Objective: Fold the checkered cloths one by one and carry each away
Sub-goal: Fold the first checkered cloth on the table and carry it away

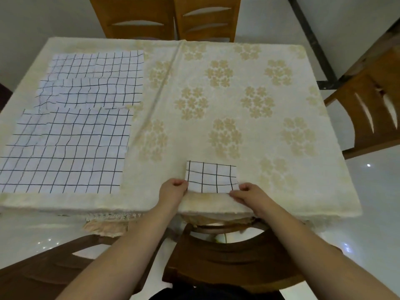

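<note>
A small folded checkered cloth (211, 176), white with black grid lines, lies near the table's front edge. My left hand (173, 190) pinches its near left corner. My right hand (246, 194) pinches its near right corner. On the left side of the table lie flat unfolded checkered cloths: a large one (65, 152) at the front left and another (95, 79) behind it, which looks like overlapping layers.
The table carries a cream tablecloth (249, 100) with tan flower prints. Two light wooden chairs (168, 20) stand at the far side, one chair (372, 105) at the right, and dark wooden chairs (227, 258) right below my arms. The floor is glossy white.
</note>
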A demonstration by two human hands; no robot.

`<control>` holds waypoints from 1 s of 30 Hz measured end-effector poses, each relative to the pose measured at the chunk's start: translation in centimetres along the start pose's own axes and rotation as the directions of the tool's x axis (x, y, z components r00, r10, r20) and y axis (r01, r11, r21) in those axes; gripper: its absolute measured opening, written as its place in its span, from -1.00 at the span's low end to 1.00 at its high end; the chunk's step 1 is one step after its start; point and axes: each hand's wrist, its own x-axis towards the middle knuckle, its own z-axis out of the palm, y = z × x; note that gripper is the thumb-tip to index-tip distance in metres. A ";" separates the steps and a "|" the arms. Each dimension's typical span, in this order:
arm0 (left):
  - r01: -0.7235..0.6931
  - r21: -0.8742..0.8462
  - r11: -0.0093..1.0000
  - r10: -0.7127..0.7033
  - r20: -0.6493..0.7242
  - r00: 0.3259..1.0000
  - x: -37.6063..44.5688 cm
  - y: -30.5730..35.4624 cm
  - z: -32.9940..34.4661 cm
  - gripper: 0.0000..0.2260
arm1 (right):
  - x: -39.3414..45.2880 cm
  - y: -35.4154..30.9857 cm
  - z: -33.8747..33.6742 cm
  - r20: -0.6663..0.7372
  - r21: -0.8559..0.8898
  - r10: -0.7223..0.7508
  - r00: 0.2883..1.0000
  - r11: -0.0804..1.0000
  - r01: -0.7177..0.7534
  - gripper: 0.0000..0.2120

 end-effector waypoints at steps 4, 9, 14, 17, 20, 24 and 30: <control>0.098 -0.145 0.985 -0.094 0.031 0.995 -0.1 -0.8 0.2 -0.73 | 0.8 1.4 0.5 -0.022 0.256 0.095 0.995 0.963 -0.086 -0.56; 0.105 -0.005 0.994 -0.104 0.090 0.990 -0.1 -0.5 0.0 -0.67 | 1.8 1.3 0.8 -0.123 0.204 0.121 0.985 0.974 -0.094 -0.59; 0.083 0.075 0.994 -0.095 0.175 0.980 -0.6 -0.8 -0.9 -0.64 | 1.3 0.6 1.2 -0.131 0.131 0.076 0.988 0.990 -0.059 -0.74; 0.005 0.138 0.990 -0.034 0.210 0.977 -2.1 -0.6 -2.2 -0.63 | 0.0 0.1 1.3 -0.107 0.005 -0.017 0.994 1.000 0.018 -0.68; -0.048 0.109 0.993 0.014 0.295 0.955 -4.0 -0.3 -4.1 -0.70 | -1.5 0.0 1.5 -0.083 -0.039 -0.107 0.991 0.994 0.104 -0.63; -0.049 -0.073 0.996 0.078 0.474 0.877 -6.1 -0.2 -6.7 -0.63 | -4.9 -0.1 1.7 -0.044 -0.026 -0.220 0.975 0.975 0.219 -0.76; -0.123 -0.076 0.989 0.142 0.355 0.924 -9.2 0.3 -9.4 -0.46 | -11.2 0.1 3.4 -0.051 0.004 -0.315 0.948 0.949 0.316 -0.58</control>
